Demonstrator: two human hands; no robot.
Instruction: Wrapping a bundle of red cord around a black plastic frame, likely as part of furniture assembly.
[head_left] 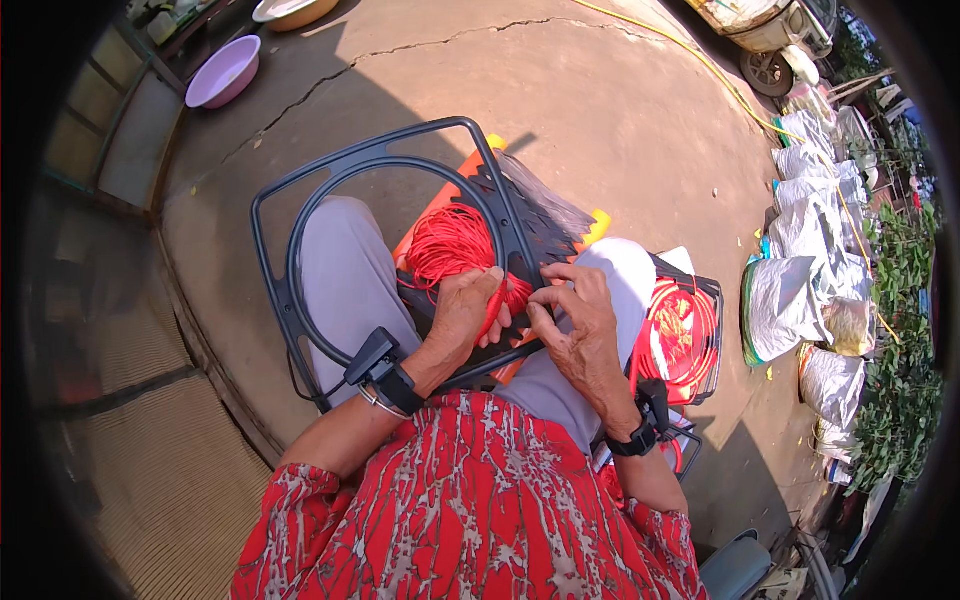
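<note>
Two hands: both mine, on my lap.
Left hand [465, 312]: fingers gripping red cord [450, 245] (a bundle).
Right hand [575, 315]: fingers pinching dark frame [300, 190].

I sit outdoors in a sunlit yard beside a house, on a cracked concrete floor [600, 110] with a yellow hose [720, 80] running across it. Plastic basins [225, 70] lie near a tiled wall [110, 120], filled white sacks [800, 270] line the edge by green plants [900, 330], and a small wheeled vehicle [770, 35] is parked beyond.

Sunlit cracked concrete yard [600, 100]
</note>
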